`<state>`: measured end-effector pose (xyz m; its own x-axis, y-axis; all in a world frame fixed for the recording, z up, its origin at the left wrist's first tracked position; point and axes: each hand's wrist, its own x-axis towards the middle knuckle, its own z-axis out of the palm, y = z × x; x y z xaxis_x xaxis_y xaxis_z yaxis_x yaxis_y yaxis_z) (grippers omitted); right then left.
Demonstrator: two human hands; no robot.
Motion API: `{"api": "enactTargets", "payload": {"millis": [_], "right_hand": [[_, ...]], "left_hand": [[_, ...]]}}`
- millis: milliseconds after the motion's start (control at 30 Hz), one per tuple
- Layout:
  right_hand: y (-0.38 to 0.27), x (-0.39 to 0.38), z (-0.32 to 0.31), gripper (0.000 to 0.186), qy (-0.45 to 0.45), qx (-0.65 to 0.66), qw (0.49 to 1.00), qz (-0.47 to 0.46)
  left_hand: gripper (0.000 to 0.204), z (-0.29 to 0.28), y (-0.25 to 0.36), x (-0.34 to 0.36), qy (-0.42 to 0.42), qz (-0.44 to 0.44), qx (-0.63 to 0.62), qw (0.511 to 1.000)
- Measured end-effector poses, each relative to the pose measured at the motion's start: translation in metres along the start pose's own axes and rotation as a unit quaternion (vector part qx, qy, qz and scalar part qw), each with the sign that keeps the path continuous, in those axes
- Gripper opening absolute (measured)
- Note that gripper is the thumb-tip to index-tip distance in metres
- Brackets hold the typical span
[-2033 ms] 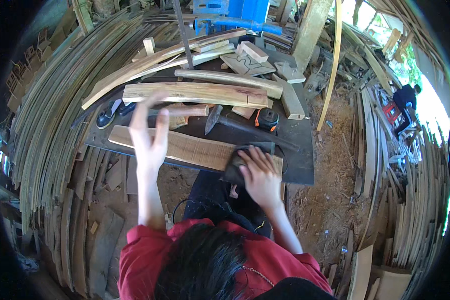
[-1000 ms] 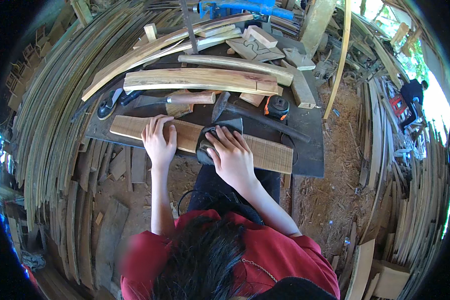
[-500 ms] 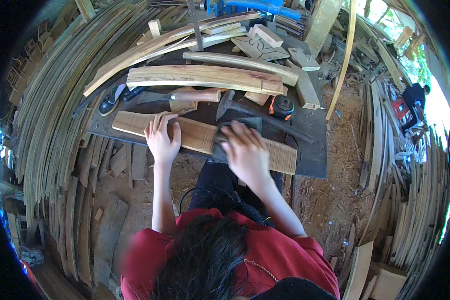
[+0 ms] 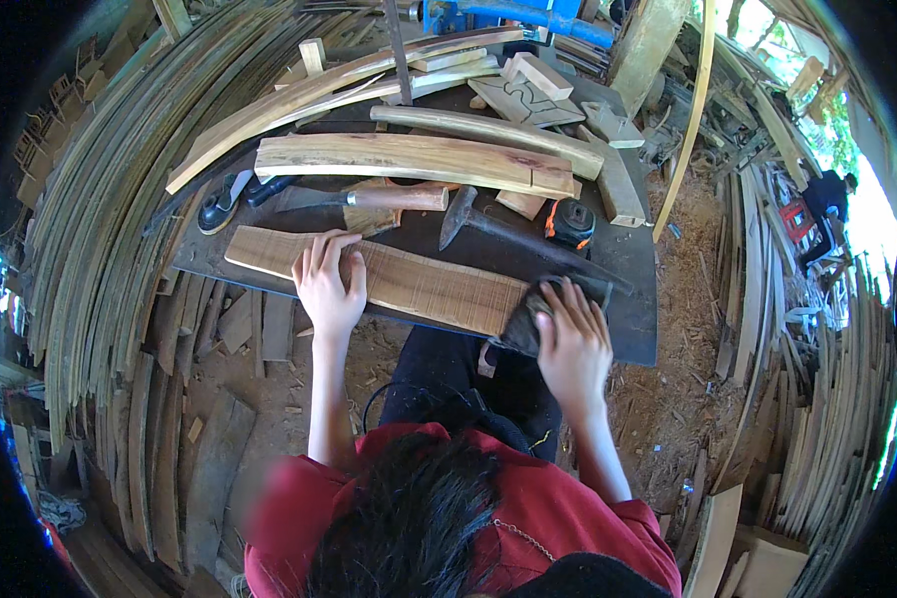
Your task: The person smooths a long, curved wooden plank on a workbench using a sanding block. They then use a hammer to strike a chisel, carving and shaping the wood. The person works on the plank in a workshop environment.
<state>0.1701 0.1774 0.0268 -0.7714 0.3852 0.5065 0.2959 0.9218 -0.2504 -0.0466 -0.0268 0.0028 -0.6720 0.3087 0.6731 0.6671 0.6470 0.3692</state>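
Observation:
My left hand [image 4: 331, 291] rests on a long wooden board [image 4: 434, 287], fingers bent over its far edge, holding it near its left part. At the board's right end, my right hand [image 4: 576, 344] presses a dark grey cloth or abrasive sheet [image 4: 533, 304] with bent fingers; the sheet hides that end. Just beyond the board lie a hammer [image 4: 456, 214], a black and orange tape measure [image 4: 570, 224] and a wooden-handled blade tool [image 4: 394, 196] on the dark table [image 4: 638, 319].
Curved timbers [image 4: 409, 159] and a patterned wood piece [image 4: 518, 100] cover the table's back. A blue machine [image 4: 478, 15] stands behind. Long planks [image 4: 120, 249] are stacked at left, more strips [image 4: 827, 399] at right. Another person [image 4: 822, 214] is bent over at far right.
My left hand came down from above the table onto the board. My right hand moved the dark sheet left to the board's middle, then back right to its end.

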Motion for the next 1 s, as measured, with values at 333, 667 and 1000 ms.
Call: {"api": "enactTargets", "payload": {"millis": [333,667,1000], "right_hand": [[-0.093,0.048,0.074,0.032,0.009,0.121,0.986,-0.117],[0.001,-0.023,-0.013,0.033,-0.03,-0.03,0.999,0.023],[-0.102,0.053,0.079,0.03,0.019,0.103,0.987,-0.12]], "left_hand": [[0.021,0.003,-0.001,0.006,-0.005,0.017,-0.018,1.0],[0.02,0.0,0.0,0.001,0.002,0.005,0.001,1.0],[0.021,0.002,0.0,0.006,-0.015,0.003,-0.017,1.0]]}}
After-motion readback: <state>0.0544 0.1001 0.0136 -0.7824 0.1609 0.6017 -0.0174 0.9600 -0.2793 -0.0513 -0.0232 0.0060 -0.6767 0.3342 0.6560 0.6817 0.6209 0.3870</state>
